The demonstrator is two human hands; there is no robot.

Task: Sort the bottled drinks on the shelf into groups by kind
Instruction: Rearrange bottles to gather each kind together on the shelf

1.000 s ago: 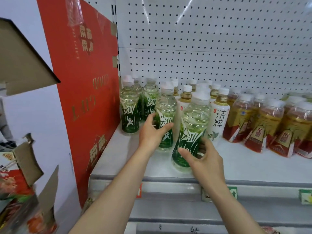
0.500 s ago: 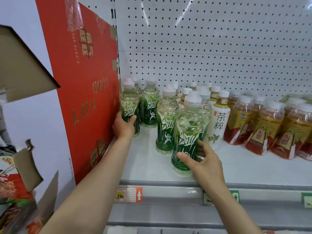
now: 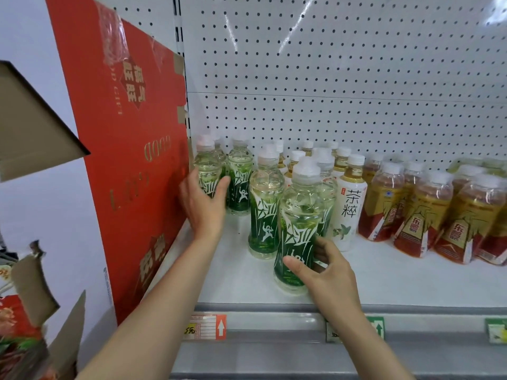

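Several green-labelled bottles stand at the left of the white shelf (image 3: 384, 281). My left hand (image 3: 204, 204) wraps around the leftmost green bottle (image 3: 208, 171), beside the red carton. My right hand (image 3: 326, 272) holds the front green bottle (image 3: 300, 215) low on its label, near the shelf's front edge. Another green bottle (image 3: 264, 204) stands between the two hands, untouched. Right of them stands a white-labelled tea bottle (image 3: 349, 204), with more pale tea bottles behind it. Several red-and-gold labelled bottles (image 3: 419, 215) fill the right side.
A tall red carton (image 3: 131, 160) leans upright at the shelf's left end. Pegboard (image 3: 329, 78) forms the back wall. Price tags (image 3: 208, 326) sit on the front rail. Open cardboard boxes (image 3: 33, 311) stand lower left. Bare shelf lies in front of the red-and-gold bottles.
My left hand let go of the middle green bottle and moved left to the leftmost green bottle, closing around it. My right hand stays on the front green bottle.
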